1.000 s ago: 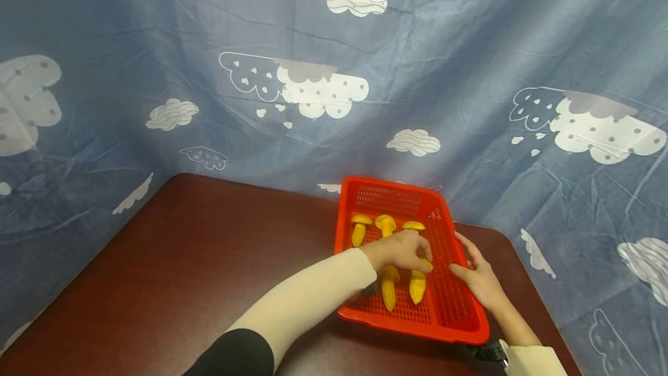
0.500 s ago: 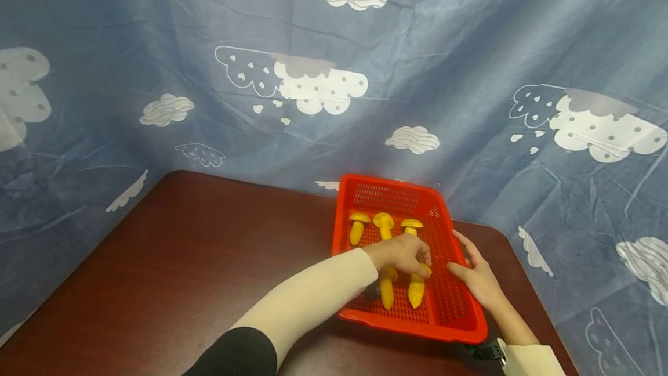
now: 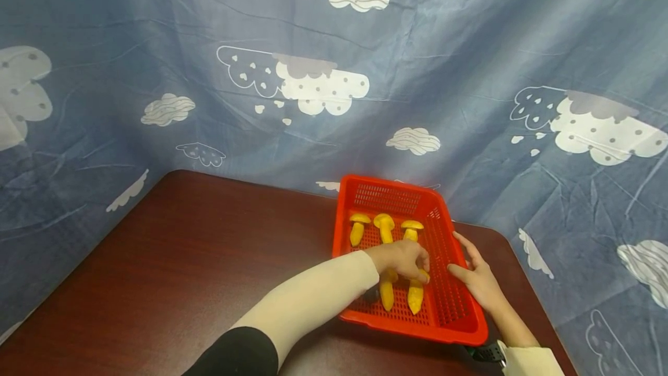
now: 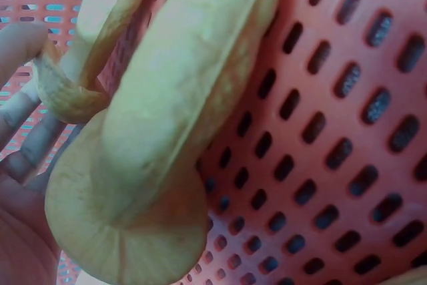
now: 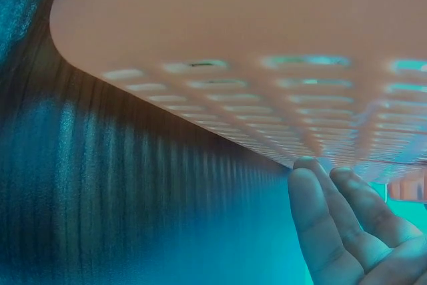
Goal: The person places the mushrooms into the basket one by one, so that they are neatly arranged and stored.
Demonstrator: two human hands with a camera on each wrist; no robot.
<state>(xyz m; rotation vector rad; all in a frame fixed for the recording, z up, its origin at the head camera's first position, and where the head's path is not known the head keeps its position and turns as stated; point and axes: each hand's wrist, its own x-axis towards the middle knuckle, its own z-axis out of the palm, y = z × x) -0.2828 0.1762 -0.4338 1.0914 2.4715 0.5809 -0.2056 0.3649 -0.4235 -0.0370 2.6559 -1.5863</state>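
Yellow mushrooms lie in two rows inside a red plastic basket (image 3: 388, 328). Reaching over the basket's left side, my left hand (image 3: 404, 257) pinches the cap of the front right mushroom (image 3: 415, 297). In the left wrist view, the fingers (image 4: 20, 45) curl at that mushroom's cap (image 4: 63, 91), while a neighbouring mushroom (image 4: 180, 91) fills the foreground. My right hand (image 3: 480, 283) holds the basket's right rim, thumb on the inner side. Its other fingers (image 5: 320, 225) lie along the basket's outer wall (image 5: 220, 25) in the right wrist view. My left forearm hides part of the front row.
Three mushrooms form the back row, including a left one (image 3: 358, 230) and a middle one (image 3: 384, 226). Another front mushroom (image 3: 387, 295) lies beside my left wrist. The basket stands on a dark reddish-brown table (image 3: 235, 237), with a blue cloud-print curtain (image 3: 271, 10) behind.
My left hand has shifted slightly toward the front of the basket, and the pinched mushroom has slid a little the same way. The right hand keeps its place on the rim.
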